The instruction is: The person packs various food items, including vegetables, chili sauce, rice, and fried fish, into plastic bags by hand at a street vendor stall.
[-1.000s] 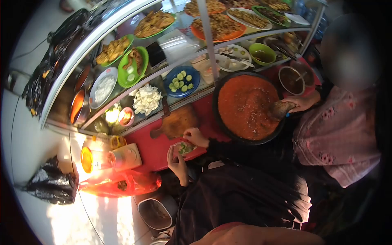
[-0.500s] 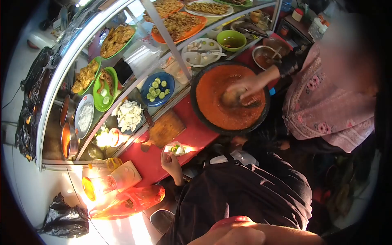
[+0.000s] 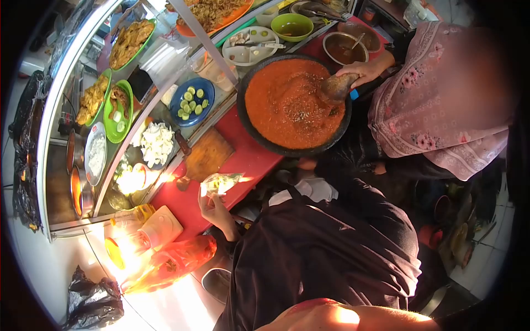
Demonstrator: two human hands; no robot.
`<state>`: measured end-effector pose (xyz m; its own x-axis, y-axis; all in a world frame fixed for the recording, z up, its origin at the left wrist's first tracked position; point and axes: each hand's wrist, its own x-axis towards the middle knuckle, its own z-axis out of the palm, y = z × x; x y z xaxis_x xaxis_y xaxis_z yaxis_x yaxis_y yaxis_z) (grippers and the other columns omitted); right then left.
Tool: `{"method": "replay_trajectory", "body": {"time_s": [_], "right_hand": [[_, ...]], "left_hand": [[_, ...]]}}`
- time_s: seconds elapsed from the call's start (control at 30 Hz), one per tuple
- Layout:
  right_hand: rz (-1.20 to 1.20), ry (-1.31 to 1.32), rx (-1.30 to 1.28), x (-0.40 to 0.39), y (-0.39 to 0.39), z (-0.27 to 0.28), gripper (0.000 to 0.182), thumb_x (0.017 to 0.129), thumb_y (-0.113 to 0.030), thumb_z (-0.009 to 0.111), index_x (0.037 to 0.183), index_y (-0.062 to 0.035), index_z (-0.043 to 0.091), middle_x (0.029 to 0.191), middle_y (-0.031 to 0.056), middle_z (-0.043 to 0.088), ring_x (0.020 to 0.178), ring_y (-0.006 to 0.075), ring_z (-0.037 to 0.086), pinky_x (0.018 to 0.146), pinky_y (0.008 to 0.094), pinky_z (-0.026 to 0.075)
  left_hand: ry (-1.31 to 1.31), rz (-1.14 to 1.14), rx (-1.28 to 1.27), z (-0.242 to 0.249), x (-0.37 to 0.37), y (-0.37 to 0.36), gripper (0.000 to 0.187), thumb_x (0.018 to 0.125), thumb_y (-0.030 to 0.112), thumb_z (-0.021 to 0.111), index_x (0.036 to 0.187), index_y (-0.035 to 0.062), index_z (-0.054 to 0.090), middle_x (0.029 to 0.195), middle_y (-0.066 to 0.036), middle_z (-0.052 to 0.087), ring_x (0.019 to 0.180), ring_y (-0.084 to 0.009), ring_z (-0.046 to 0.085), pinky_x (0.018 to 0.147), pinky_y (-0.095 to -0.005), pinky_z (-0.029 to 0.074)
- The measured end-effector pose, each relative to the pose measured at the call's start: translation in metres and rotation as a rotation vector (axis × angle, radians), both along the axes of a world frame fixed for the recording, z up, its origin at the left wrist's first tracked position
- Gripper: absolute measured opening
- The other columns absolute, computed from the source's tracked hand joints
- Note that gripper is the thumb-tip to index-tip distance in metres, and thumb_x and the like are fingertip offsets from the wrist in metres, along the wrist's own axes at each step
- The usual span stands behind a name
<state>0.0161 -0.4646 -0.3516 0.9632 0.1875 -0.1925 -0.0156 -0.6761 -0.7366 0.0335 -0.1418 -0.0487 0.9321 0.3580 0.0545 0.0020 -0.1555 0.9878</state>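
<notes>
Near the red table's edge, my left hand [image 3: 214,208] pinches a small clear plastic bag [image 3: 221,183] with pale and green pieces in it. A wooden board [image 3: 208,154] lies just beyond the bag. Bare skin, perhaps my right hand or forearm, is close to the lens at the bottom edge; its fingers cannot be made out. On the right, another person's hand grips a brown pestle [image 3: 337,89] over red sauce [image 3: 287,105] in a wide dark stone mortar [image 3: 248,124].
A glass display case [image 3: 61,138] holds a blue plate of cucumber slices [image 3: 191,102], white pieces [image 3: 157,142] and fried food. A divided plate [image 3: 251,47], a green bowl [image 3: 292,27] and a metal bowl [image 3: 345,48] stand beyond the mortar. A red bag [image 3: 176,262] lies lower left.
The view has shifted, moving the scene left and up. The other person's hand and pestle have moved to the mortar's right side. The plastic bag in my left hand looks more spread out.
</notes>
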Motion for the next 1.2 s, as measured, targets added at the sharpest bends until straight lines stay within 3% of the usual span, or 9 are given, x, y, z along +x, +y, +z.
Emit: {"method": "replay_trajectory", "body": {"time_s": [0.07, 0.17, 0.23, 0.3, 0.47, 0.67, 0.9, 1.07, 1.2], "right_hand": [[0.371, 0.515, -0.111, 0.021, 0.036, 0.022, 0.039, 0.083, -0.037, 0.056, 0.096, -0.001, 0.064, 0.089, 0.0138, 0.066, 0.079, 0.0221, 0.062, 0.069, 0.0377, 0.048], [0.647, 0.337, 0.054, 0.037, 0.089, 0.121, 0.041, 0.087, -0.038, 0.052, 0.085, 0.0006, 0.064, 0.074, 0.0141, 0.064, 0.067, 0.0266, 0.06, 0.062, 0.0398, 0.045], [0.833, 0.286, 0.114, 0.052, 0.123, 0.187, 0.041, 0.088, -0.039, 0.051, 0.081, -0.0005, 0.064, 0.072, 0.015, 0.063, 0.065, 0.0284, 0.059, 0.059, 0.0404, 0.043], [0.974, 0.264, 0.22, 0.061, 0.16, 0.236, 0.04, 0.088, -0.038, 0.051, 0.079, -0.0019, 0.063, 0.071, 0.0156, 0.062, 0.063, 0.0298, 0.058, 0.057, 0.0398, 0.043], [1.07, -0.089, 0.641, 0.055, 0.248, 0.354, 0.026, 0.085, -0.026, 0.056, 0.074, -0.0024, 0.057, 0.068, 0.0145, 0.059, 0.063, 0.0298, 0.058, 0.056, 0.0394, 0.043], [1.172, -0.594, 0.593, 0.025, 0.394, 0.383, 0.012, 0.078, -0.013, 0.055, 0.079, -0.0013, 0.054, 0.08, 0.014, 0.057, 0.079, 0.0302, 0.057, 0.066, 0.041, 0.046], [1.237, -0.552, 0.516, -0.018, 0.541, 0.344, 0.026, 0.076, -0.017, 0.059, 0.088, 0.0052, 0.051, 0.08, 0.0186, 0.059, 0.071, 0.035, 0.06, 0.065, 0.0431, 0.047], [1.071, -0.559, 0.394, -0.037, 0.598, 0.253, 0.019, 0.075, -0.012, 0.055, 0.086, 0.0036, 0.058, 0.078, 0.0213, 0.062, 0.072, 0.0353, 0.061, 0.065, 0.0414, 0.049], [0.854, -0.54, 0.347, -0.004, 0.508, 0.273, 0.02, 0.077, -0.011, 0.055, 0.09, 0.0041, 0.057, 0.081, 0.0211, 0.062, 0.073, 0.0342, 0.061, 0.065, 0.041, 0.049]], "left_hand": [[-0.014, 0.044, -0.02, 0.008, -0.004, 0.001, 0.04, 0.081, -0.008, 0.046, 0.121, -0.0058, 0.05, 0.102, -0.01, 0.061, 0.064, -0.01, 0.057, 0.056, -0.0208, 0.043], [-0.043, 0.237, -0.098, 0.02, -0.013, 0.0, 0.039, 0.079, -0.006, 0.046, 0.117, -0.0066, 0.054, 0.079, -0.004, 0.062, 0.058, -0.007, 0.051, 0.053, -0.0203, 0.04], [-0.051, 0.265, -0.088, 0.019, -0.025, 0.013, 0.041, 0.08, -0.006, 0.046, 0.12, -0.0045, 0.053, 0.08, -0.005, 0.063, 0.059, -0.0078, 0.051, 0.054, -0.0203, 0.04], [0.006, 0.33, -0.059, 0.007, -0.04, 0.034, 0.042, 0.081, -0.007, 0.044, 0.122, -0.0048, 0.05, 0.109, -0.011, 0.06, 0.065, -0.0094, 0.056, 0.057, -0.0201, 0.042], [-0.042, 0.492, -0.059, -0.005, -0.077, 0.058, 0.03, 0.088, 0.006, 0.052, 0.116, -0.0039, 0.056, 0.08, -0.003, 0.06, 0.058, -0.0062, 0.047, 0.053, -0.0197, 0.038], [0.032, 0.611, -0.085, -0.001, -0.127, 0.067, 0.02, 0.088, 0.012, 0.055, 0.099, -0.0029, 0.062, 0.072, -0.002, 0.058, 0.056, -0.0046, 0.046, 0.051, -0.0178, 0.035], [0.032, 0.707, -0.117, -0.006, -0.156, 0.062, 0.032, 0.083, 0.0, 0.046, 0.113, -0.0019, 0.059, 0.09, -0.005, 0.062, 0.055, -0.0047, 0.045, 0.05, -0.0186, 0.037], [0.016, 0.745, -0.1, -0.005, -0.169, 0.064, 0.038, 0.079, -0.004, 0.043, 0.113, -0.0017, 0.059, 0.09, -0.006, 0.063, 0.053, -0.0062, 0.045, 0.049, -0.0192, 0.039], [0.001, 0.744, -0.126, -0.004, -0.171, 0.064, 0.038, 0.078, -0.003, 0.043, 0.114, -0.0021, 0.059, 0.087, -0.006, 0.063, 0.053, -0.0071, 0.046, 0.047, -0.0197, 0.036]]}}
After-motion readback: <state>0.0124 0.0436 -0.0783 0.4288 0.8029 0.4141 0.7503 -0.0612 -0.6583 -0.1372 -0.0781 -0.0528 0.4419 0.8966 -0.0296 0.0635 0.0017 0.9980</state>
